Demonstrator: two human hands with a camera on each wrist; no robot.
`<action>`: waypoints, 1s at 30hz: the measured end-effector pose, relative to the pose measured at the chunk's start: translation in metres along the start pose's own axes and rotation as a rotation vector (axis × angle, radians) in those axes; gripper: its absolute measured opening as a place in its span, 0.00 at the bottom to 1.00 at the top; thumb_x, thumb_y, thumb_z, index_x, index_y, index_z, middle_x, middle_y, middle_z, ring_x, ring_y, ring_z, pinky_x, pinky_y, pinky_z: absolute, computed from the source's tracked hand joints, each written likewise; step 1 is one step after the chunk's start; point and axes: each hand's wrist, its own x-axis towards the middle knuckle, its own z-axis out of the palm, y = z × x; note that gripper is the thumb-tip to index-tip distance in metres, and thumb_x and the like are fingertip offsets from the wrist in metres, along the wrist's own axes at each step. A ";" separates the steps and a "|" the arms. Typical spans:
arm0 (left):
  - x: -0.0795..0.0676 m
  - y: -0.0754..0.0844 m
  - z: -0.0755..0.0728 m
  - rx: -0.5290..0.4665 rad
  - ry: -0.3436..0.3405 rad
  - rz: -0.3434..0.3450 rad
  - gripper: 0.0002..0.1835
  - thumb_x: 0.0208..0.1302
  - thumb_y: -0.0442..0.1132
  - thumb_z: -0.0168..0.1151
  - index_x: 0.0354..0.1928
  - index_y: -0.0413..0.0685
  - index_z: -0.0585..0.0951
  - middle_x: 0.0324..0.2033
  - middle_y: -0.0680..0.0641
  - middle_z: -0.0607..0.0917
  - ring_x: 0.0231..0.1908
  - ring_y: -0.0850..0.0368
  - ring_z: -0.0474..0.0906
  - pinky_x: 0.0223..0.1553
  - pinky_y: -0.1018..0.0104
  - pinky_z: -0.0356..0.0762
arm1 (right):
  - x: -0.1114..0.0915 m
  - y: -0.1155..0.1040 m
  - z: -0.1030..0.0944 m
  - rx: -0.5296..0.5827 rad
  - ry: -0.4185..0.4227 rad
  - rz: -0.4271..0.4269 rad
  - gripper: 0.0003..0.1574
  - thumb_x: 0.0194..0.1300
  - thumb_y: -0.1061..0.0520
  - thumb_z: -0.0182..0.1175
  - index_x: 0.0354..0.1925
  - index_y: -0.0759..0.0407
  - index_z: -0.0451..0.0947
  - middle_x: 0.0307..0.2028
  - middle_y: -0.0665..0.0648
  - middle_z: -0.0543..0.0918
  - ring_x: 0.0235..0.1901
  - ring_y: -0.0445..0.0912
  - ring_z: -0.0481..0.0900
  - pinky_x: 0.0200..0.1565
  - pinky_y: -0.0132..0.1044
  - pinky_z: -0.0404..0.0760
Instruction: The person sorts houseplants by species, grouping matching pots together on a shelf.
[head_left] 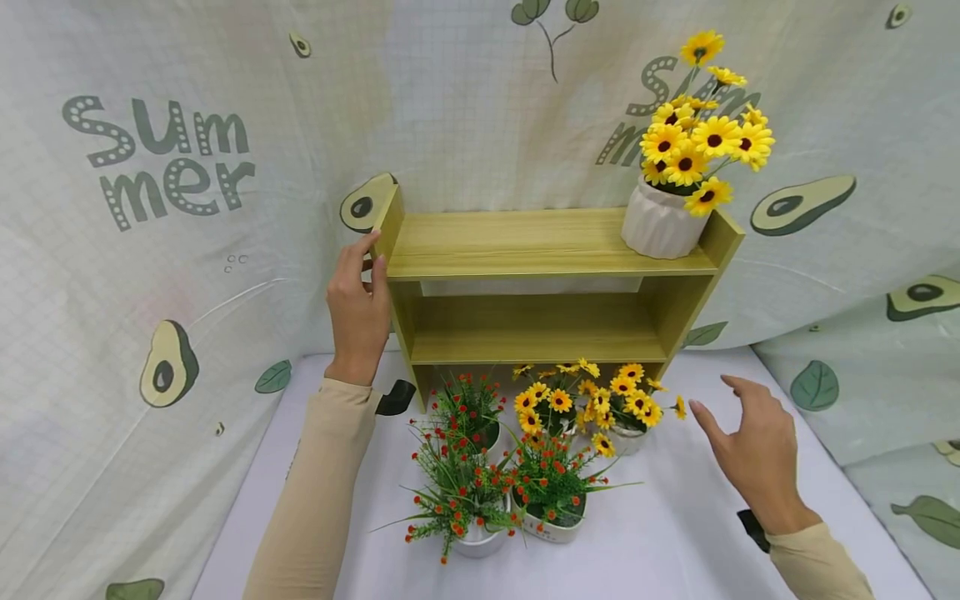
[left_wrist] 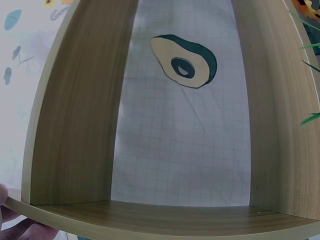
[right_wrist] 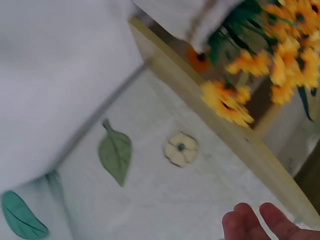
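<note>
My left hand (head_left: 357, 300) holds the left side panel of a light wooden shelf (head_left: 525, 242), near its upper front edge. In the left wrist view, the fingers (left_wrist: 35, 231) show at the lower left corner against that panel. My right hand (head_left: 757, 446) hovers over the right part of the table, fingers spread and holding nothing. Its nearest thing is a pot of yellow daisies (head_left: 637, 408) in front of the shelf. Another pot of yellow daisies, in a white ribbed pot (head_left: 663, 221), stands at the right end of the top shelf.
Several potted plants crowd the table before the shelf: red-flowered pots (head_left: 480, 542) (head_left: 555, 525), another red-flowered plant (head_left: 468, 408) behind, and yellow daisies (head_left: 551, 400). A printed avocado cloth (head_left: 300, 125) hangs behind. White cloth (head_left: 675, 542) covers the table.
</note>
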 end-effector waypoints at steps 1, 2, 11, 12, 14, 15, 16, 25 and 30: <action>0.000 0.000 0.000 0.001 0.000 -0.003 0.18 0.81 0.33 0.56 0.67 0.36 0.79 0.55 0.33 0.84 0.49 0.38 0.86 0.39 0.52 0.85 | -0.005 0.002 0.004 -0.013 -0.029 0.025 0.35 0.61 0.59 0.75 0.60 0.77 0.76 0.52 0.79 0.80 0.48 0.73 0.77 0.49 0.71 0.71; 0.000 0.000 0.000 0.002 0.000 -0.005 0.18 0.81 0.33 0.56 0.67 0.36 0.79 0.55 0.33 0.84 0.49 0.38 0.86 0.39 0.52 0.85 | -0.009 0.004 0.008 -0.022 -0.057 0.048 0.35 0.63 0.59 0.74 0.61 0.76 0.75 0.53 0.79 0.80 0.49 0.73 0.78 0.50 0.71 0.71; -0.001 -0.001 -0.001 0.007 0.006 -0.009 0.18 0.81 0.34 0.56 0.67 0.35 0.79 0.55 0.33 0.84 0.49 0.38 0.86 0.40 0.53 0.84 | -0.044 0.022 0.043 -0.016 -0.252 0.103 0.28 0.69 0.61 0.69 0.60 0.77 0.75 0.53 0.78 0.81 0.47 0.72 0.80 0.46 0.70 0.74; -0.001 -0.001 -0.001 0.006 0.006 -0.008 0.18 0.81 0.34 0.56 0.67 0.35 0.79 0.55 0.32 0.84 0.49 0.38 0.86 0.40 0.52 0.84 | -0.046 0.024 0.046 -0.007 -0.274 0.102 0.29 0.69 0.61 0.70 0.60 0.77 0.75 0.53 0.79 0.81 0.47 0.72 0.81 0.46 0.69 0.75; -0.001 -0.001 -0.001 0.004 0.007 -0.006 0.18 0.81 0.34 0.56 0.67 0.35 0.79 0.54 0.32 0.84 0.49 0.37 0.86 0.40 0.51 0.85 | -0.050 0.026 0.052 0.013 -0.327 0.101 0.32 0.67 0.59 0.71 0.61 0.78 0.74 0.53 0.79 0.81 0.48 0.72 0.81 0.46 0.69 0.76; -0.001 -0.001 -0.001 0.005 0.008 -0.005 0.18 0.81 0.34 0.56 0.67 0.35 0.79 0.55 0.32 0.84 0.49 0.37 0.86 0.40 0.51 0.85 | -0.051 0.026 0.054 0.026 -0.362 0.111 0.34 0.67 0.58 0.72 0.62 0.79 0.73 0.55 0.80 0.80 0.49 0.72 0.81 0.47 0.69 0.77; -0.001 0.000 -0.001 0.004 0.007 -0.004 0.18 0.81 0.34 0.56 0.67 0.34 0.79 0.55 0.32 0.84 0.49 0.37 0.86 0.40 0.50 0.85 | -0.052 0.026 0.057 0.042 -0.394 0.122 0.36 0.67 0.57 0.72 0.63 0.79 0.72 0.56 0.80 0.79 0.50 0.73 0.81 0.48 0.69 0.77; -0.001 0.001 -0.001 0.005 0.007 -0.004 0.18 0.81 0.34 0.56 0.67 0.35 0.78 0.56 0.33 0.84 0.49 0.38 0.85 0.39 0.51 0.85 | -0.047 0.020 0.077 0.195 -0.574 0.216 0.56 0.68 0.47 0.73 0.73 0.82 0.59 0.67 0.84 0.68 0.62 0.76 0.73 0.58 0.72 0.74; -0.001 0.001 0.000 0.013 0.010 -0.001 0.18 0.81 0.34 0.56 0.67 0.35 0.79 0.55 0.33 0.84 0.49 0.40 0.86 0.39 0.58 0.82 | -0.045 0.015 0.086 0.271 -0.546 0.205 0.54 0.66 0.52 0.75 0.72 0.82 0.60 0.66 0.84 0.70 0.63 0.76 0.72 0.62 0.71 0.72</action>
